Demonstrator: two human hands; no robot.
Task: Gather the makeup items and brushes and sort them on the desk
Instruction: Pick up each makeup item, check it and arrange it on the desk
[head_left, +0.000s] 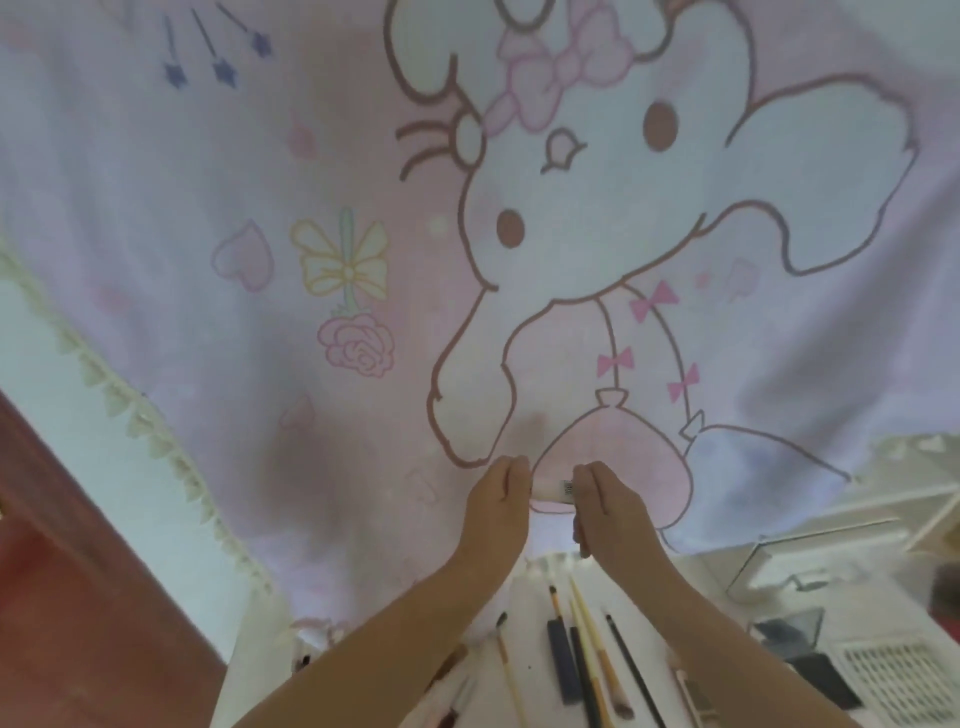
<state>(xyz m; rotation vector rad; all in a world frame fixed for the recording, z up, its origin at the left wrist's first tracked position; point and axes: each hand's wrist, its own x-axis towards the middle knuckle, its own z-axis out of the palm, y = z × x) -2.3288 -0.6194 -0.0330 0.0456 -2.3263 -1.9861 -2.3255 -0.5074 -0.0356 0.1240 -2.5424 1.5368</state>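
My left hand (501, 493) and my right hand (605, 501) are raised together above the white desk (535, 670), each gripping one end of a small white tube (551, 491) with a barcode label. Its ends are hidden in my fingers. Below my forearms, several makeup brushes (587, 649) lie side by side on the desk, pointing away from me, with wooden and black handles. A flat dark stick-shaped item (562, 660) lies among them. More brush handles (447, 675) show under my left forearm.
A large pink curtain (363, 260) with a cartoon rabbit hangs right behind the desk. At the right stand a clear acrylic organizer (800, 566), dark compacts (810, 654) and a white slotted basket (904, 680). A red-brown surface (78, 571) lies at the left.
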